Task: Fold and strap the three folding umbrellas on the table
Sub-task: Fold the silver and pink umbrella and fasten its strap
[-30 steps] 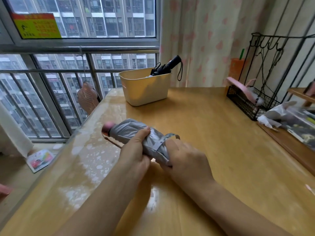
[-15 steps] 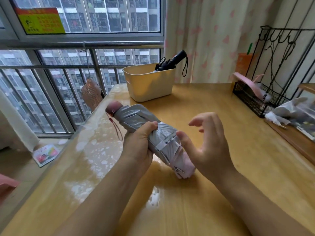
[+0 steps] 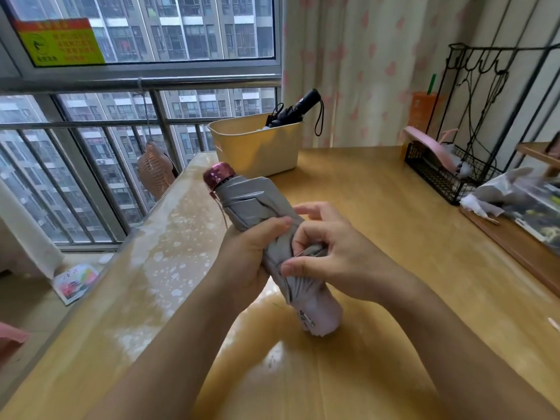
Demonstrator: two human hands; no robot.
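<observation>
While the left hand (image 3: pixel 248 253) grips the grey umbrella (image 3: pixel 251 201) round its middle, we see the right hand (image 3: pixel 333 256) pinching the folded cloth just beside it, fingers curled. We find the umbrella tilted, its pale lower end on the table (image 3: pixel 378 207) and its pink cap raised. Farther back, a cream bin (image 3: pixel 257 150) holds a black umbrella (image 3: pixel 300 109), and a wire rack (image 3: pixel 439 174) stands at the right.

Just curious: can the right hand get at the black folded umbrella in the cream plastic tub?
Probably not yet: the right hand pinches the grey folded umbrella. Once free, only bare wooden table lies before the black folded umbrella.
</observation>
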